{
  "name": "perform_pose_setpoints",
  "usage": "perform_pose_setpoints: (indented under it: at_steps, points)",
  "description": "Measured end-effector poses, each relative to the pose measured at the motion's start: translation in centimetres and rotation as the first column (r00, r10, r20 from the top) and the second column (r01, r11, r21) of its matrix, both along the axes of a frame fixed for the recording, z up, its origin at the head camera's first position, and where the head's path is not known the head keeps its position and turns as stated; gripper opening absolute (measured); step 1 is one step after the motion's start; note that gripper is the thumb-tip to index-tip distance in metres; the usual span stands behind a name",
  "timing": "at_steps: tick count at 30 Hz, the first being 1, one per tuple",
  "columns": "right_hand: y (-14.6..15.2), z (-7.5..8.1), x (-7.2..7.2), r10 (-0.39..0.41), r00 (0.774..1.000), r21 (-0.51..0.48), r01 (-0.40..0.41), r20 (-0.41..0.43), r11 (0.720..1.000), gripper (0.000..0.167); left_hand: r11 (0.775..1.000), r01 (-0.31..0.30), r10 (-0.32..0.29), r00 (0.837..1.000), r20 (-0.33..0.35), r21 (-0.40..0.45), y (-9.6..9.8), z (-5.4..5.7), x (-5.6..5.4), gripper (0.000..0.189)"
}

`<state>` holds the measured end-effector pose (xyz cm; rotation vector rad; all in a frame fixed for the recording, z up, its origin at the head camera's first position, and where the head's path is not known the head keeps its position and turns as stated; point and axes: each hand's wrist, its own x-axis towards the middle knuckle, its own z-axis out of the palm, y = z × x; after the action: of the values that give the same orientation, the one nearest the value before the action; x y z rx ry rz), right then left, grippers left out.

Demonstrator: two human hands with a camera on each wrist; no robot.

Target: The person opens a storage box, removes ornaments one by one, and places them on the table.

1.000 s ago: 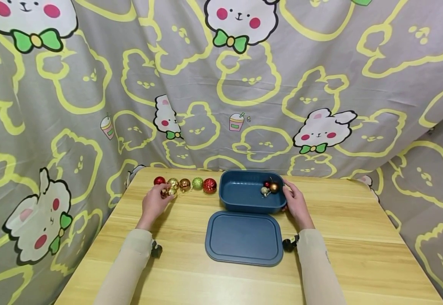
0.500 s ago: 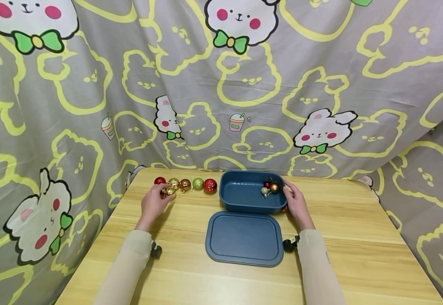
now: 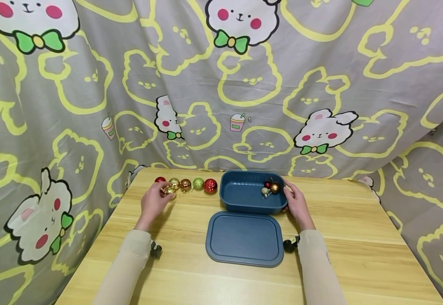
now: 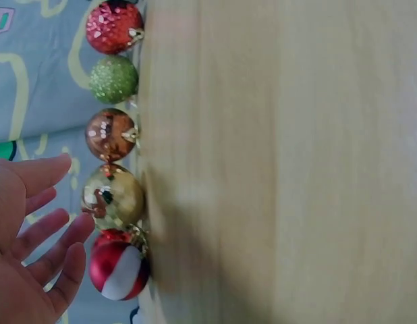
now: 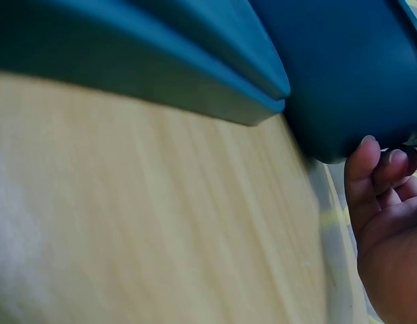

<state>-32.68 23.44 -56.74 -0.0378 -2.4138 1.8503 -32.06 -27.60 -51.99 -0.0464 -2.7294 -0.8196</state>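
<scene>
In the head view my left hand is at the left end of a row of Christmas baubles, thumb and fingers spread about a shiny gold bauble. In the left wrist view its fingers are loose, the fingertips right at the gold faceted bauble. A red-and-white striped bauble lies beside it. My right hand holds the right end of a dark blue box, its bent fingers against the wall in the right wrist view. Inside the box are a copper bauble, a small red one and a pale glittery one.
Along the table's back edge the row continues with a copper bauble, a green glitter bauble and a large red bauble. The blue lid lies flat before the box. A patterned curtain hangs behind the table.
The gold bauble at my left hand has shifted slightly left, and the left hand has drawn a little toward the left with it. My right hand, the box and the lid stay put.
</scene>
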Motion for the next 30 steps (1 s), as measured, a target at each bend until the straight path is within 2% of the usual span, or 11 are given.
perform_pose_setpoints:
  at_steps: [5,10,14,20,24,30]
  points:
    - [0.0,0.0,0.0,-0.001,1.0,0.0,0.001,0.0,1.0,0.052,1.0,0.024,-0.024,0.999,-0.039,0.015,1.0,0.8,0.0,0.048]
    - [0.1,0.0,0.0,0.004,1.0,-0.014,-0.004,0.005,1.0,0.052,0.996,0.066,-0.062,0.995,-0.08,0.056,2.9,1.7,-0.1,0.047]
    - [0.1,0.0,0.0,0.009,1.0,-0.018,-0.009,0.004,1.0,0.052,0.989,0.121,-0.109,0.986,-0.126,0.085,5.0,2.3,-0.3,0.047]
    - [0.1,0.1,0.1,0.012,1.0,-0.013,-0.012,0.003,1.0,0.052,0.965,0.217,-0.198,0.971,-0.132,0.15,9.3,3.1,-0.8,0.046]
    - [0.1,0.0,0.0,0.009,1.0,-0.016,-0.009,0.013,1.0,0.051,0.942,0.289,-0.265,0.953,-0.149,0.171,12.5,3.5,-1.3,0.046]
    - [0.0,-0.1,-0.1,-0.003,1.0,-0.016,0.003,0.01,1.0,0.052,0.894,0.407,-0.387,0.912,-0.134,0.186,17.3,3.5,-2.1,0.044]
